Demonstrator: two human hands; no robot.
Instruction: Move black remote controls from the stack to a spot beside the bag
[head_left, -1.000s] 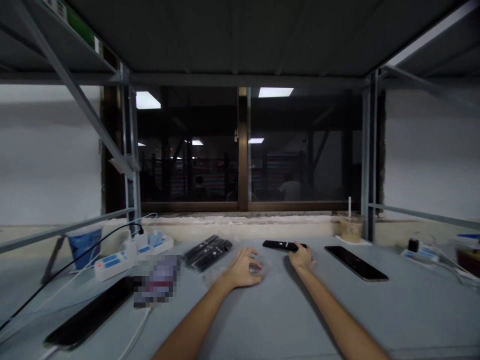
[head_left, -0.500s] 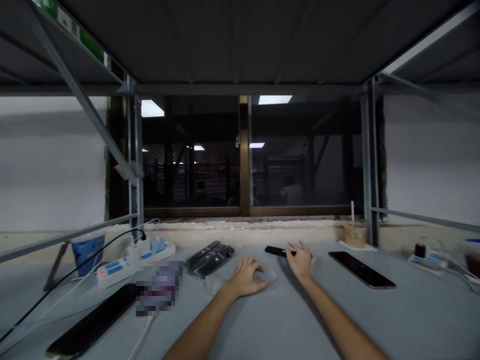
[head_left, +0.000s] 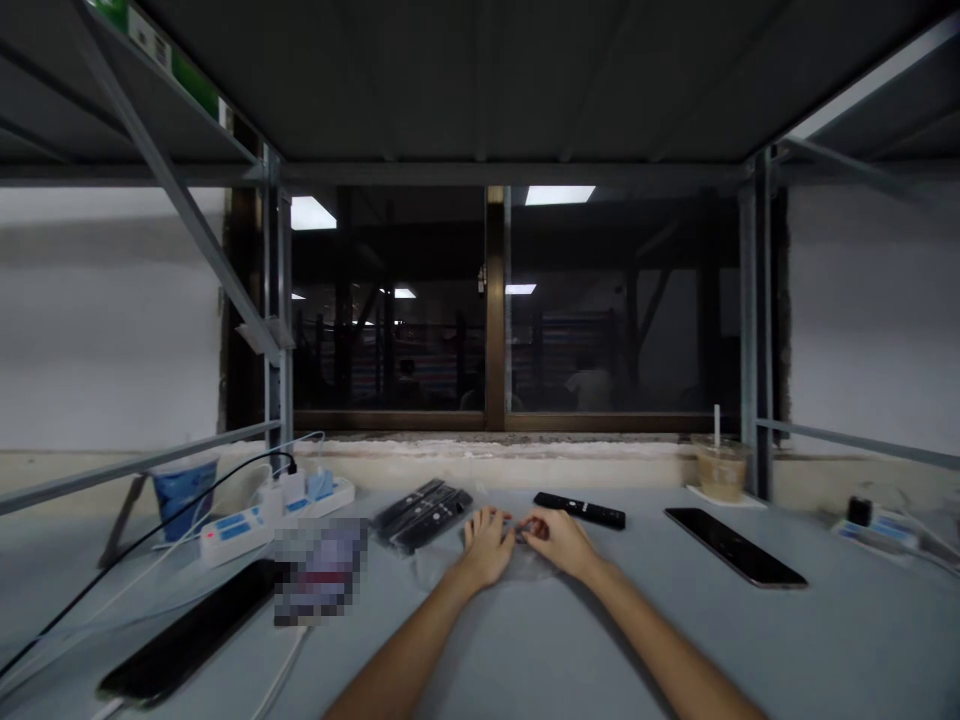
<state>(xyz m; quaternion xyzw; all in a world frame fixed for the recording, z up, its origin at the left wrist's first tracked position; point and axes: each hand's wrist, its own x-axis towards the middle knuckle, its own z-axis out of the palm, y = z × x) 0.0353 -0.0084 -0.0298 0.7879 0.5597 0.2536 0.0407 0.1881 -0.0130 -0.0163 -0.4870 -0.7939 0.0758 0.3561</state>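
My left hand (head_left: 486, 552) and my right hand (head_left: 564, 545) are close together over a clear plastic bag (head_left: 529, 568) on the table. The right thumb and fingertips pinch the thin film. On the left, the curled fingers close on the bag too, with their tips partly hidden. Just behind my right hand lies a black remote control (head_left: 592, 513), out of its wrapping and touched by neither hand. Black remotes in clear bags (head_left: 424, 517) rest side by side to the left of my left hand.
A power strip (head_left: 277, 520) with plugs and cables stands at the left, near a blue cup (head_left: 184, 500) and a dark phone (head_left: 199, 635). At the right are another phone (head_left: 735, 547) and a drink cup with a straw (head_left: 722, 470). Metal shelf posts (head_left: 757, 330) flank the table.
My right hand has let go of the remote control and moved left and nearer to the plastic bag, where it pinches the film. My left hand's fingers have closed in on the bag.
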